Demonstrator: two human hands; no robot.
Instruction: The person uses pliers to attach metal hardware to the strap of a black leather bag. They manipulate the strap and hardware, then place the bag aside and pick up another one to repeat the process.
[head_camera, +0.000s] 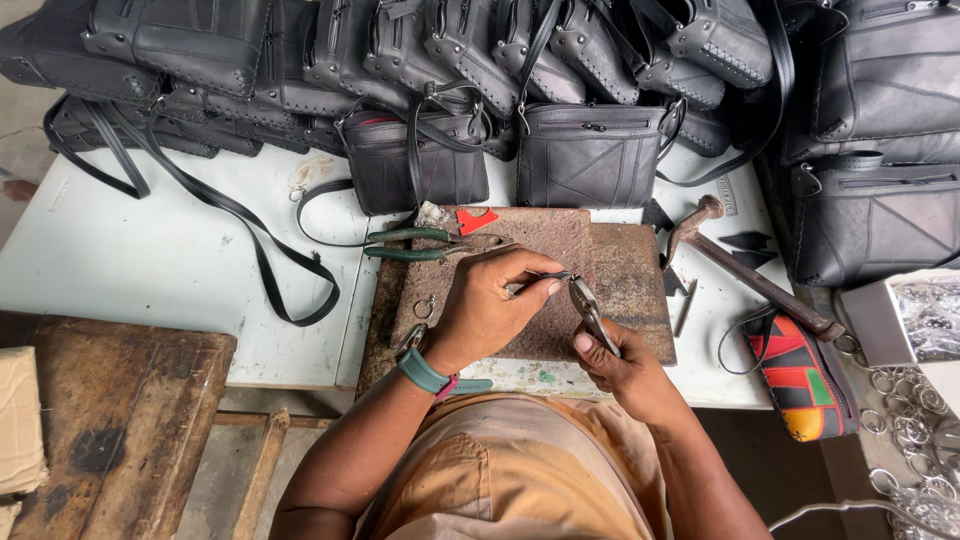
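Note:
My right hand (628, 372) grips the handles of grey metal pliers (588, 306), jaws pointing up toward my left hand. My left hand (492, 306) pinches a small metal piece (528, 285) at the plier jaws; what the piece is cannot be told. Both hands hover over a rusty metal block (560, 245) on the white table (170, 260). Green-handled pliers (425, 244) lie on the block's far left, beside a red scrap (476, 218). A small metal ring (424, 307) rests on the block by my left wrist, which wears a teal band.
Many black leather bags (588, 158) are stacked along the table's far side, straps (255, 232) trailing left. A hammer (745, 270) lies right of the block, a multicoloured pouch (803, 375) near the edge, a box and loose metal rings (905, 410) far right, a wooden bench (110, 420) lower left.

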